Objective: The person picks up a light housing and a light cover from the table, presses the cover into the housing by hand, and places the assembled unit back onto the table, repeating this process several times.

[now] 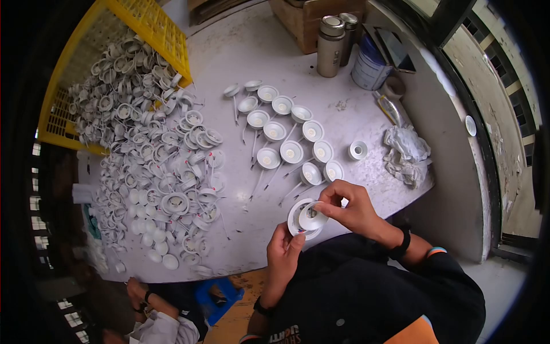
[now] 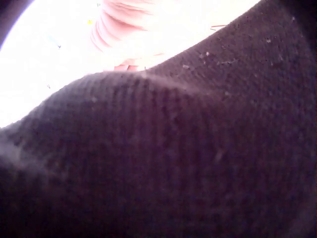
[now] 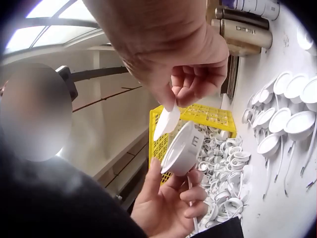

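Note:
My left hand [image 1: 282, 252] grips a round white lamp housing [image 3: 182, 151] by its side; its cable hangs down between the fingers in the right wrist view. My right hand [image 1: 352, 209] pinches a thin white disc [image 1: 313, 217] between thumb and fingers, tilted over the housing's open face. In the right wrist view the disc [image 3: 167, 122] stands beside the rim, and whether they touch I cannot tell. Dark fabric fills most of the left wrist view, with part of a hand [image 2: 126, 22] above it.
Finished-looking white lamps [image 1: 291, 152] with cables stand in rows beyond my hands. A large heap of housings [image 1: 149, 155] spills from a yellow crate [image 1: 186, 57] at the left. Flasks [image 1: 330, 49], a tub [image 1: 369, 69] and a crumpled plastic bag [image 1: 407, 152] lie right. Another person's hands [image 1: 137, 292] are lower left.

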The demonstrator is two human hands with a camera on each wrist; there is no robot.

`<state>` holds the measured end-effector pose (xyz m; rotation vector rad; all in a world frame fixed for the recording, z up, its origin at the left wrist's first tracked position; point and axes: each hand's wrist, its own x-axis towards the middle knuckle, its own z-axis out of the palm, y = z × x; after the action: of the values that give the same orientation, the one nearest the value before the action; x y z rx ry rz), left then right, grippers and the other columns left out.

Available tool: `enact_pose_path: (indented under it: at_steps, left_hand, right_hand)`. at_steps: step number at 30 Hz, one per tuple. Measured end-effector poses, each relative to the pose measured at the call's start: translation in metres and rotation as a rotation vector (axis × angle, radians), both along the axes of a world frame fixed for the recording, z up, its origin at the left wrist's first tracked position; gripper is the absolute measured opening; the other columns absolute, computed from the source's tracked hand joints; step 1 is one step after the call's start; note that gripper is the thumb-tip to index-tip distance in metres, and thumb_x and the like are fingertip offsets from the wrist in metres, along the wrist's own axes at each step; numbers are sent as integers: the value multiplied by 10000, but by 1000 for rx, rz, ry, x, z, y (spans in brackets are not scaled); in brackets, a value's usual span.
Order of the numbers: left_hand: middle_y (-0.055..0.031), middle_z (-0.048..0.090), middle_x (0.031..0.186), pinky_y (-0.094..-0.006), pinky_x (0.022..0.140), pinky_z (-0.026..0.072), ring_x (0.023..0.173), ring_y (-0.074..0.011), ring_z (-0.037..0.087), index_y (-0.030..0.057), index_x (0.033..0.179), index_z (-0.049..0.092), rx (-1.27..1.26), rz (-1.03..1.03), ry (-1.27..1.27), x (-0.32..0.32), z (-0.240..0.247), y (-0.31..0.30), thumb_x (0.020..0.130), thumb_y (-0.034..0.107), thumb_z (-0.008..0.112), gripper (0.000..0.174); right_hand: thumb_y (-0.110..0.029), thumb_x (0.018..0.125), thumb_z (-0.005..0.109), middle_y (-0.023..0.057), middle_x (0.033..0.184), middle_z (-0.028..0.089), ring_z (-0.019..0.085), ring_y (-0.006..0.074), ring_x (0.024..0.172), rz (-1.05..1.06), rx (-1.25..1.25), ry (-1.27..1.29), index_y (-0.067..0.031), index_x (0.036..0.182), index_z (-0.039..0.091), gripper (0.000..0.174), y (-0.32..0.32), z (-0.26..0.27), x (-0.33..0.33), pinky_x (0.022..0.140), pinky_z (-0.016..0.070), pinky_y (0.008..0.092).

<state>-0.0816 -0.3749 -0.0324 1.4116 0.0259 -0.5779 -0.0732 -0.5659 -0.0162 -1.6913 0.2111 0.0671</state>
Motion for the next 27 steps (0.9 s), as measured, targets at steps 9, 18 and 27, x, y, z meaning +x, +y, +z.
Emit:
enact_pose_path:
  at_steps: [9,18,27]
  left_hand:
    - [-100,557,1002,-251,818,415,926,-129,533,-60,1098,463,24,-52,-34,2,5,-3,878,158,550,321]
    - [-75,564,924,-233,696,464,787,-93,555,-38,1058,475,2,-77,7,7,4,-9,899,179,506,271]
    - [-80,553,948,-234,762,437,856,-102,534,-23,1072,474,8,-29,-53,7,-1,-11,881,212,549,311]
  right_hand:
    - [-92,730,693,42,769,525,521,146,700,-26,-214,-257,-64,803,625,104,19,-7,-6,569,417,263]
    - [-67,775,648,81,1069,479,486,128,896,-183,211,-244,-49,891,657,118,25,-35,-6,761,414,248]
    - [-101,768,652,85,1177,420,461,193,1006,-156,-10,-220,-105,1145,565,387,27,-20,-8,826,400,303]
